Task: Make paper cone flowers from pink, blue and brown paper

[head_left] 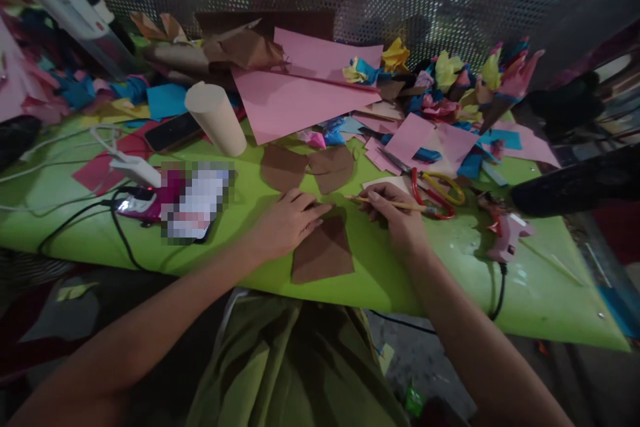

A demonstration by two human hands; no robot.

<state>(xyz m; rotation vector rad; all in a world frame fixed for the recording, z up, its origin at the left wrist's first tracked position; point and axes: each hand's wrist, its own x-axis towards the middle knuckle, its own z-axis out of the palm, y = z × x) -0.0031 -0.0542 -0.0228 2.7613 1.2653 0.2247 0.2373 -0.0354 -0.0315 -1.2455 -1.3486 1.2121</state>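
My left hand (287, 225) lies flat and open on the green table, its fingers stretched out over the upper left edge of a square-like piece of brown paper (325, 253). A pencil (405, 205) is pinched in my right hand (393, 215), its tip pointing left, just above and right of that piece. Beyond my hands lie two more brown paper pieces with rounded edges, the left one (283, 168) and the right one (334, 170), side by side. Scissors (434, 195) with red and yellow handles rest beyond my right hand.
A pink glue gun (509, 238) sits at the right. At the left are a lit phone (197, 203), a dark phone (173, 132), a charger (135, 169) with cables and a cardboard tube (216, 119). Pink sheets (305, 97) and colourful paper scraps line the back.
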